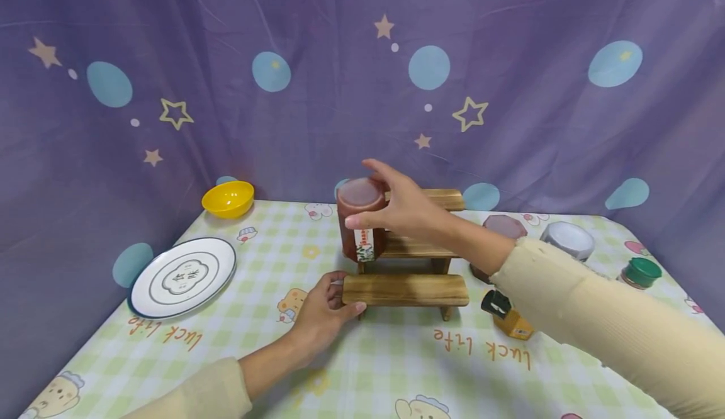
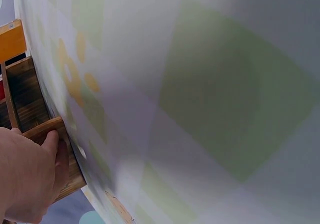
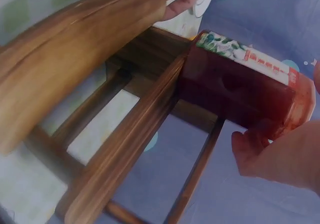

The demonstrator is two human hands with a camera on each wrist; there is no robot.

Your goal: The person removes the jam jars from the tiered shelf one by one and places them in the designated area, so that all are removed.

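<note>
A three-tier wooden step rack [image 1: 405, 289] stands mid-table. My left hand [image 1: 324, 309] grips the left end of its lowest step, thumb on top; the left wrist view shows that hand [image 2: 32, 176] on the wood. Around the upper part of a dark red jar [image 1: 362, 217] with a pale lid and a printed label, my right hand [image 1: 410, 205] is curved, its thumb on the front. In the right wrist view the base of the jar [image 3: 235, 84] is at the middle step, and some fingers of my right hand [image 3: 280, 154] are behind it.
To the right are a similar jar [image 1: 504, 225] partly hidden by my forearm, a white-lidded jar [image 1: 568, 240], a green-lidded jar [image 1: 642, 272] and a black-capped yellow bottle [image 1: 512, 321]. Leftward lie a white plate [image 1: 153, 268] and a yellow bowl [image 1: 228, 200]. A purple curtain [image 1: 317, 129] hangs behind.
</note>
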